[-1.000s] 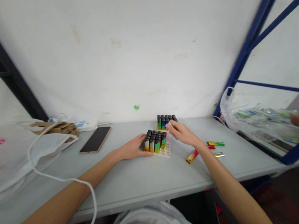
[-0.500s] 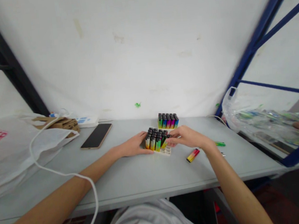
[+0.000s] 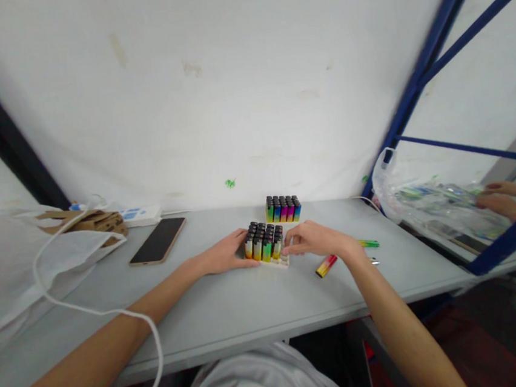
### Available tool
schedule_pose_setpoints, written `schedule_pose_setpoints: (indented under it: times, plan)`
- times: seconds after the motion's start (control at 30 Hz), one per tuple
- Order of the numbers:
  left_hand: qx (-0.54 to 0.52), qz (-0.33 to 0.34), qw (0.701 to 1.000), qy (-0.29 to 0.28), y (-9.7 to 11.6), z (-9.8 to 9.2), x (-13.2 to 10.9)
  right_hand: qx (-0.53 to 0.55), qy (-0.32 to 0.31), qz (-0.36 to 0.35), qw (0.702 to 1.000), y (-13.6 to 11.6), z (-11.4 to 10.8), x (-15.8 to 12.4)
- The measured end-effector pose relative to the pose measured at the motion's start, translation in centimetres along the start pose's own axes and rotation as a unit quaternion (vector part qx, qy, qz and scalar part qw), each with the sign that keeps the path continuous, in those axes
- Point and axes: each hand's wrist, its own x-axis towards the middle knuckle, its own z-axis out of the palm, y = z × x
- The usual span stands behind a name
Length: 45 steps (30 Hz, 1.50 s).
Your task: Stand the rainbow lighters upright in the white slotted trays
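A white tray (image 3: 283, 263) on the table holds several rows of upright lighters (image 3: 262, 242) with black tops and multicoloured bodies. Around its left side my left hand (image 3: 222, 254) steadies it, thumb along the front edge and fingers toward the back. My right hand (image 3: 310, 237) is at the tray's right side. Its curled fingertips are slightly apart, close against a yellow-and-silver lighter (image 3: 277, 250) that stands in the front row. A few slots at the tray's front right corner hold no lighter. Beside my right forearm lies a loose red-and-yellow lighter (image 3: 326, 266).
A second block of lighters (image 3: 283, 209) stands behind. Right of my wrist lie a green lighter (image 3: 370, 243) and a small metallic piece (image 3: 374, 261). A phone (image 3: 157, 242), white cable (image 3: 155, 337) and plastic bag (image 3: 9, 266) are left. Another person's hands (image 3: 502, 194) work beyond the blue frame (image 3: 417, 93).
The tilted lighter in my right hand now stands upright in the tray's front row, and my right fingers have eased apart beside it. The view has shifted slightly right. My left hand keeps its place.
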Motion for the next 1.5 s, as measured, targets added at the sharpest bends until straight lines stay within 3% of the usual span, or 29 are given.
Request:
schedule_pose_setpoints:
  times: [0.2,0.37,0.5,0.67,0.83,1.07,1.3,1.5]
  plan:
    - [0.008,0.003,1.0,-0.002,-0.1,0.0,0.1,-0.056,0.005,0.071,0.996,3.2,-4.6,-5.6]
    - [0.012,0.004,1.0,-0.002,0.0,0.0,0.1,-0.069,-0.051,0.072,0.994,5.0,-3.0,-7.6]
    - [0.008,-0.006,1.0,-0.005,0.1,0.0,0.0,-0.041,-0.048,0.049,0.997,5.1,-1.5,-7.0]
    - [0.007,0.006,1.0,0.002,0.0,0.0,0.0,0.059,-0.012,0.056,0.997,4.1,-1.7,-6.5]
    - [0.003,0.0,1.0,-0.004,-0.1,0.0,0.0,0.095,0.098,0.011,0.991,3.4,-2.1,-4.8]
    - [0.007,0.0,1.0,-0.001,-0.2,0.0,-0.1,0.193,0.218,-0.001,0.957,1.7,-1.9,-0.4]
    - [0.012,0.015,1.0,-0.005,-0.2,0.1,-0.1,0.343,0.178,0.007,0.922,0.5,1.6,2.2]
    - [0.009,0.016,1.0,-0.005,-0.1,0.1,0.0,0.246,0.267,0.053,0.93,1.3,3.7,3.6]
